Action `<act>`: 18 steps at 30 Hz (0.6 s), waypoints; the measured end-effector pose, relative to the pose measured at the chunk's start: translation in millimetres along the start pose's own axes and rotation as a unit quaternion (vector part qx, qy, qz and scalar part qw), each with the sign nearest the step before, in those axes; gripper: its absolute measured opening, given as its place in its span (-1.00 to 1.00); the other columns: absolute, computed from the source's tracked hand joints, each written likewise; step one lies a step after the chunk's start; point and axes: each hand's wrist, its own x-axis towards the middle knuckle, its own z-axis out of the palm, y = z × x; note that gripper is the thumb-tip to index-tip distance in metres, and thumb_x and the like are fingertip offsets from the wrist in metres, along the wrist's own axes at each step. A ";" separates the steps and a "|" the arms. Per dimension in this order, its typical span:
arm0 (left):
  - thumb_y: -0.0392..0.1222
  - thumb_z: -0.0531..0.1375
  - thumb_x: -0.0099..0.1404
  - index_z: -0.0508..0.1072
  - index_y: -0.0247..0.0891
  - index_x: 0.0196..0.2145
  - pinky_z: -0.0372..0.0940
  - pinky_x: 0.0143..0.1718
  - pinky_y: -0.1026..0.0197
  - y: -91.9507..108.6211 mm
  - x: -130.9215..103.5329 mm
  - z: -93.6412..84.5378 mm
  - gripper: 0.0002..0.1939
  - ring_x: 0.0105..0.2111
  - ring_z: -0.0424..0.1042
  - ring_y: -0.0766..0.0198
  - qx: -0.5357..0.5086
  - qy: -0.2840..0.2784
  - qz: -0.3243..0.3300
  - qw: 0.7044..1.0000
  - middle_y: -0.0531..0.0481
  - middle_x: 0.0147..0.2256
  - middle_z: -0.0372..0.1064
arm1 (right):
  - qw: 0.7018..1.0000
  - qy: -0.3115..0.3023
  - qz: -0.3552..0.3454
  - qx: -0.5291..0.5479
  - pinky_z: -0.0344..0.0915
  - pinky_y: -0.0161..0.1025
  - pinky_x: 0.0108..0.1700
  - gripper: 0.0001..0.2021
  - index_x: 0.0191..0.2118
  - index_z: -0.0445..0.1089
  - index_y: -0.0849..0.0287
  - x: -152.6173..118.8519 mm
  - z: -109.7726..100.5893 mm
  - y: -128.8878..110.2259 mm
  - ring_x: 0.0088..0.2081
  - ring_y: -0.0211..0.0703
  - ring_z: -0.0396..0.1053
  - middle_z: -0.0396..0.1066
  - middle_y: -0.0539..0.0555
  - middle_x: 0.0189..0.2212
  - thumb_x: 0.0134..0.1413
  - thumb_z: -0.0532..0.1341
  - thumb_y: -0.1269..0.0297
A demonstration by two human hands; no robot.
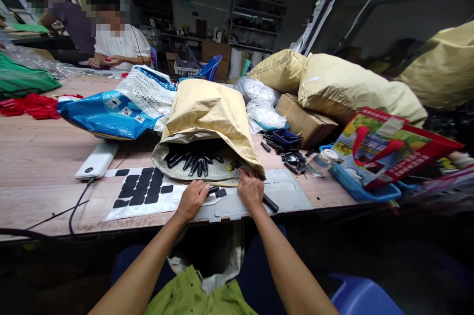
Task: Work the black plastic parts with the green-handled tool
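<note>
In the middle of the frame, just below center, the left hand [193, 200] is curled, thumb and fingers closed around a short black rod [213, 190] whose end sticks out to the right, toward the gap between the hands. The right hand [251, 189] sits slightly higher and to the right, its fingers bent and lowered at the lower edge of a tan sack [211, 107]; whether it grips anything is hidden from view. A black handle [270, 202] shows just beside its wrist, on the right, over a gray board [292, 192]. The sack fills the center of the frame beyond both hands, its mouth gaping toward them, and a cluster of black pieces [196, 162] lies inside that mouth, above the left hand and to the upper left of the right one. A small yellow-green item [232, 166] lies near the right fingertips. Left of the left hand, a white sheet [163, 207] bears rows of black patches [142, 186], and one more black patch [221, 193] lies between the hands.
</note>
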 end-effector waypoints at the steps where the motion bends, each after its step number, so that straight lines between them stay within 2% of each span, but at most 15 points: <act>1: 0.00 -0.11 0.52 0.44 -0.22 -0.48 0.18 -0.19 0.15 0.0 -0.1 -0.1 -0.47 -0.30 0.29 0.20 -0.001 0.000 0.000 1.000 -0.02 -0.41 0.32 | 1.000 -0.002 -0.001 -0.002 0.20 -0.26 -0.15 -0.61 0.18 0.40 -0.06 0.0 0.0 0.1 -0.15 -0.12 0.40 0.46 0.13 -0.08 0.30 0.08 0.29; 18: -0.03 -0.11 0.50 0.28 -0.20 -0.60 0.14 -0.22 0.15 -0.4 -0.7 0.8 -0.48 -0.33 0.26 0.20 -0.009 0.001 -0.008 1.000 -0.02 -0.45 0.27 | 1.000 -0.003 0.000 -0.006 0.18 -0.25 -0.20 -0.62 0.18 0.39 -0.07 -0.7 2.3 0.0 -0.16 -0.09 0.40 0.44 0.12 -0.09 0.30 0.09 0.28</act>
